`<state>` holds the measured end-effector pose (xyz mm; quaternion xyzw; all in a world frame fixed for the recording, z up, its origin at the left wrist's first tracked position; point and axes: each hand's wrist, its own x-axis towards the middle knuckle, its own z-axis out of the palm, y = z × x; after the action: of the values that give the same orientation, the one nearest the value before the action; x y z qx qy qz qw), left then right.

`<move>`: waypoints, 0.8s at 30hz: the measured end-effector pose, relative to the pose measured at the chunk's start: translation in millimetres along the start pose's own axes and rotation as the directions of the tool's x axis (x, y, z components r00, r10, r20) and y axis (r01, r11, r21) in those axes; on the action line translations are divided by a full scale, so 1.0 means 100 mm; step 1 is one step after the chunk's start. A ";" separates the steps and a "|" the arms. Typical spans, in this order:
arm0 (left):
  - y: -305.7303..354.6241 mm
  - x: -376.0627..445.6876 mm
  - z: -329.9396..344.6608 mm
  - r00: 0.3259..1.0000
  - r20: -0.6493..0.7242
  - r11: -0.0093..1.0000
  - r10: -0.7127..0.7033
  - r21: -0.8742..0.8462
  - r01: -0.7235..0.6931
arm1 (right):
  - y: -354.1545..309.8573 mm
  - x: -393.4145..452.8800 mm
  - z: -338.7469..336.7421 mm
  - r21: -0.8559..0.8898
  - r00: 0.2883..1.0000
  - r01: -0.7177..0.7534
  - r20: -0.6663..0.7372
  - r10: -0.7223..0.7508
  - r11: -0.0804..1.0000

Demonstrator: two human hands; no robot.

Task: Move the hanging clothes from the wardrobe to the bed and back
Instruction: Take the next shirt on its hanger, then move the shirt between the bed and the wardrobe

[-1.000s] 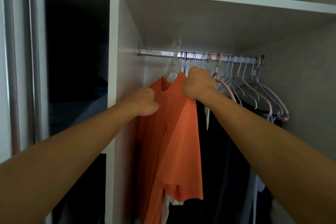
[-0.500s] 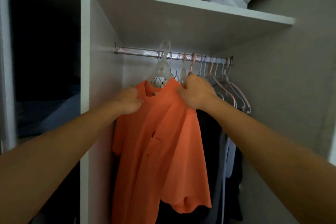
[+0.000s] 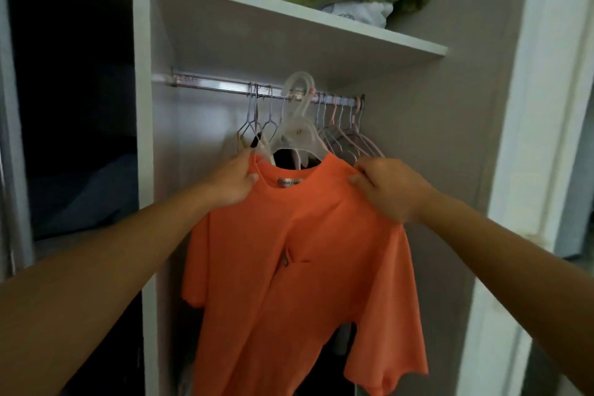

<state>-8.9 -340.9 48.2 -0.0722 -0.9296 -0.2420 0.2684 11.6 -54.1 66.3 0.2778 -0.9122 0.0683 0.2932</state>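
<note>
Hands (image 3: 233, 182) (image 3: 387, 188) grip orange shirt (image 3: 302, 267); neck label (image 3: 288, 182) unreadable.

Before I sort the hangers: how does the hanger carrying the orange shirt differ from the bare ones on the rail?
The clear plastic hanger is broad and chunky with a wide hook; the bare hangers are thin wire-like ones. It carries the orange shirt, held at the shoulders by the left hand and right hand; they carry nothing. It stands nearer the camera; they bunch at the rail's right end. All have hooks at the rail.
</note>
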 end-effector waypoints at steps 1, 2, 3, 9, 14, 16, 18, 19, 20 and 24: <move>0.03 -0.03 0.04 1.000 0.007 0.999 0.025 -0.031 -0.024 | 0.01 -0.11 -0.03 -0.005 1.000 -0.018 0.002 0.018 1.000; 0.06 -0.05 0.09 0.999 0.008 0.997 0.046 -0.064 -0.046 | 0.02 -0.23 -0.07 -0.017 0.999 -0.036 0.003 0.036 0.999; 0.09 -0.08 0.13 0.998 0.008 0.994 0.066 -0.090 -0.065 | 0.03 -0.36 -0.12 -0.029 0.999 -0.054 -0.001 0.054 0.998; 0.43 -0.22 0.40 0.975 -0.069 0.976 0.213 -0.028 -0.215 | 0.14 -1.08 -0.53 -0.083 0.987 -0.155 -0.052 0.151 0.984; 0.93 -0.41 0.50 0.958 0.015 0.951 0.287 -0.123 -0.283 | 0.31 -1.57 -0.88 -0.186 0.930 -0.367 -0.059 0.362 0.912; 1.15 -0.49 0.54 0.957 0.072 0.949 0.279 -0.175 -0.264 | 0.36 -1.77 -1.04 -0.208 0.900 -0.430 -0.021 0.436 0.878; 1.36 -0.56 0.59 0.945 0.127 0.916 0.300 -0.317 -0.248 | 0.38 -1.99 -1.20 -0.237 0.884 -0.450 0.014 0.466 0.861; 1.48 -0.61 0.61 0.936 0.154 0.884 0.317 -0.405 -0.233 | 0.38 -2.11 -1.29 -0.254 0.879 -0.454 0.027 0.475 0.854; 1.59 -0.65 0.64 0.926 0.176 0.851 0.333 -0.480 -0.214 | 0.38 -2.24 -1.37 -0.265 0.874 -0.460 0.034 0.485 0.847; 2.07 -0.90 0.75 0.906 0.197 0.755 0.375 -0.632 -0.176 | 0.36 -2.74 -1.68 -0.208 0.836 -0.538 -0.008 0.548 0.817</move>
<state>87.1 -123.9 29.6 -0.3285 -0.8133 -0.4664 0.1145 259.9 152.7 47.7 -0.0233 -0.9629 0.0490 0.2645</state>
